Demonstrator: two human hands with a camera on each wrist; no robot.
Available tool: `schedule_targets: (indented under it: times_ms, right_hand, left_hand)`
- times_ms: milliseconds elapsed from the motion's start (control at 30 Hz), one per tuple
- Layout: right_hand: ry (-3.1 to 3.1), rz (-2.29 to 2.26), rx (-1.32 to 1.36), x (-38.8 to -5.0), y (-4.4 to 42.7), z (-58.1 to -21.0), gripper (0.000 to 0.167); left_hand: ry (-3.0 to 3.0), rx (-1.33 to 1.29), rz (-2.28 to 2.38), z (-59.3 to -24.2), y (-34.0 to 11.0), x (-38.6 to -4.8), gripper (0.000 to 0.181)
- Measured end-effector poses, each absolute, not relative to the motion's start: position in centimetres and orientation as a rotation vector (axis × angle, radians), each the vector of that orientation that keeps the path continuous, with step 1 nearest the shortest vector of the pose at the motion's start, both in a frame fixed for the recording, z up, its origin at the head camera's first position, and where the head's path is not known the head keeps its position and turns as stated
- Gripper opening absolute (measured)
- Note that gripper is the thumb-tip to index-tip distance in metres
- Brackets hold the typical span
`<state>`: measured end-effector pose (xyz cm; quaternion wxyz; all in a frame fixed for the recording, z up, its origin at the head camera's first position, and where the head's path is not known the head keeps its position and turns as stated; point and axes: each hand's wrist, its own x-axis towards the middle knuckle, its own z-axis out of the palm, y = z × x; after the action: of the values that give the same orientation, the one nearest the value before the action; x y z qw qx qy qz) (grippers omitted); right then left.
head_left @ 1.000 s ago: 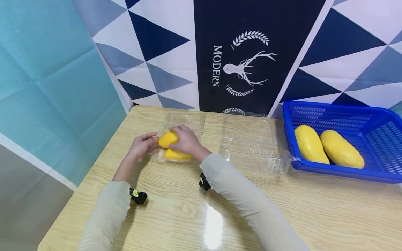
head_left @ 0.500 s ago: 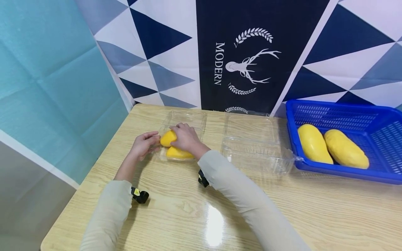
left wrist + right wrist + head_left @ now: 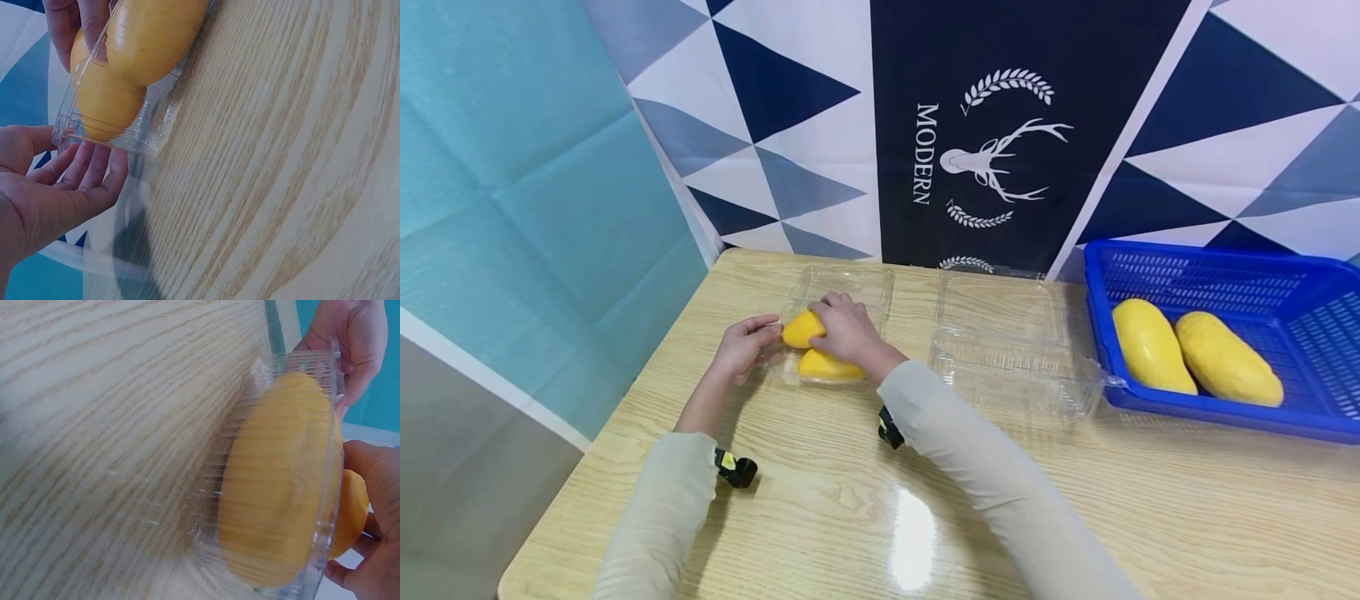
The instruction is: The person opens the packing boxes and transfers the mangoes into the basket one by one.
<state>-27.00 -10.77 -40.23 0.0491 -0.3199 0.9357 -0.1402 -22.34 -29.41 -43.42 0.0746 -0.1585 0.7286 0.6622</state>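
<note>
In the head view, my right hand grips a yellow mango with thumb and fingers at the left end of a clear plastic clamshell box. A second mango lies along the box's near side, against the first; the right wrist view shows it through the ribbed wall. My left hand pinches the left end of the box, thumb at the rim and fingertips against the outer wall, as the left wrist view shows. The held mango slants down into the box. Part of it is hidden behind my right hand.
An open clear clamshell box stands right of centre on the wooden table. Beside it, a blue plastic basket holds two more mangoes, one smooth mango and one bumpier mango. A patterned cloth hangs behind.
The head view has shifted slightly, moving the whole scene a little to the right. Both hands keep their places at the box and the mangoes show no clear movement.
</note>
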Motion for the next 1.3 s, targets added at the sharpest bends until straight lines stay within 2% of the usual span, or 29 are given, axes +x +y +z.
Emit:
schedule_targets:
  times_ms: [267, 567, 1067, 1300]
  right_hand:
    - [2.834, -0.542, -0.95, -27.1, -10.0, -40.2, 0.067]
    - [2.811, -0.587, -0.932, -27.2, -9.5, -40.4, 0.064]
    - [2.764, -0.991, -0.868, -26.9, -9.1, -40.8, 0.064]
    - [2.748, -1.074, -0.783, -26.6, -9.0, -40.7, 0.07]
  left_hand:
    - [2.173, -0.496, 2.005, -43.2, -29.0, -22.3, 0.045]
    - [2.166, -0.513, 2.007, -43.5, -28.8, -22.3, 0.045]
    - [2.18, -0.513, 1.999, -43.2, -28.8, -22.3, 0.045]
    - [2.171, -0.525, 2.0, -43.3, -29.0, -22.3, 0.046]
